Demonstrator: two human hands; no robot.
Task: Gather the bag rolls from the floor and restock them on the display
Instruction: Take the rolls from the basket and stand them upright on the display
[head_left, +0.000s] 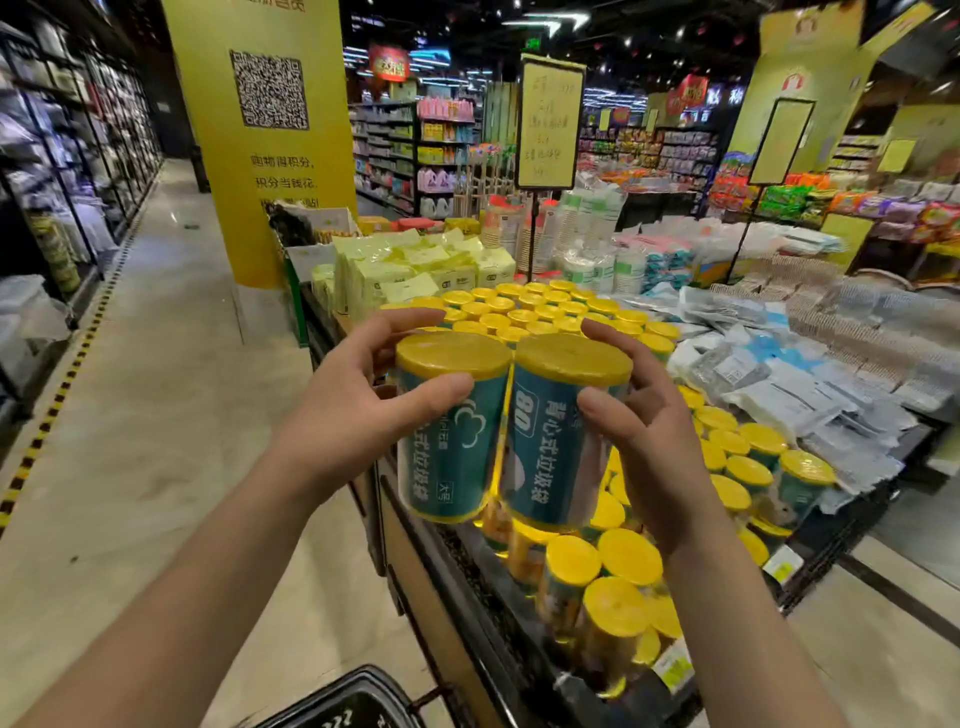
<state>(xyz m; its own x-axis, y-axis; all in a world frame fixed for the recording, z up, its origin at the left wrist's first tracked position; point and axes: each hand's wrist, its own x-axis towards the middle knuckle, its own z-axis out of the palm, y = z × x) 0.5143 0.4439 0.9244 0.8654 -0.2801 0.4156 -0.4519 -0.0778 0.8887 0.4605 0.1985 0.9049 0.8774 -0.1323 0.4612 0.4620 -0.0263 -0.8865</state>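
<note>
Two teal bag rolls with yellow caps are held upright side by side above the display's near edge. My left hand (358, 400) grips the left bag roll (449, 431), thumb on its front and fingers behind. My right hand (644, 431) grips the right bag roll (556, 436) the same way. Below and behind them, the display (498, 587) carries several identical yellow-capped rolls (540, 309) standing in rows, with more lower down at the front (613, 582).
A yellow pillar (260, 140) with a QR code stands left of the display. A dark basket's rim (353, 696) shows at the bottom. Packaged goods (779, 384) and tissue packs (415, 270) lie on the table. A sign on a pole (548, 124) rises behind the rolls. An aisle floor (156, 364) runs left.
</note>
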